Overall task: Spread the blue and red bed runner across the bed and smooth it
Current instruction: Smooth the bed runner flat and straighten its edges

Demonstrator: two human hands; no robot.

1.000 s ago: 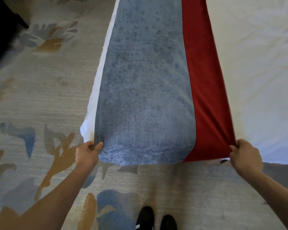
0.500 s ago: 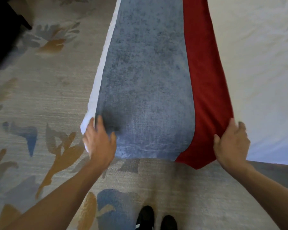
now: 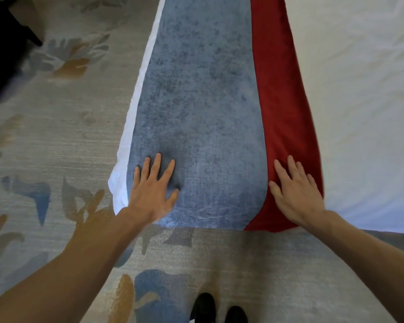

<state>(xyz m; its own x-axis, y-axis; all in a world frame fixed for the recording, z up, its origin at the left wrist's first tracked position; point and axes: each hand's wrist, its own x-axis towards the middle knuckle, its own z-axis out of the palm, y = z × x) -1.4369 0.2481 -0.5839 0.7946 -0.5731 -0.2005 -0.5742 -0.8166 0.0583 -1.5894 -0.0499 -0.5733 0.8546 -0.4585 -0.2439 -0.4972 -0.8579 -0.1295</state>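
The bed runner (image 3: 203,108) lies along the left edge of the white bed (image 3: 364,101), stretching away from me. Its wide part is mottled blue and a red band runs down its right side. Its near end hangs just over the bed's edge. My left hand (image 3: 153,190) lies flat, fingers spread, on the blue part near the left corner. My right hand (image 3: 294,192) presses flat on the red band near the right corner. Neither hand grips the cloth.
A beige carpet (image 3: 56,141) with blue and ochre leaf shapes covers the floor to the left and in front. My black shoes (image 3: 217,308) stand at the bottom. A dark piece of furniture (image 3: 2,43) fills the top left corner.
Both hands let go of the runner's near corners and moved forward onto its top. They now lie flat with fingers spread. The runner's end has dropped onto the bed.
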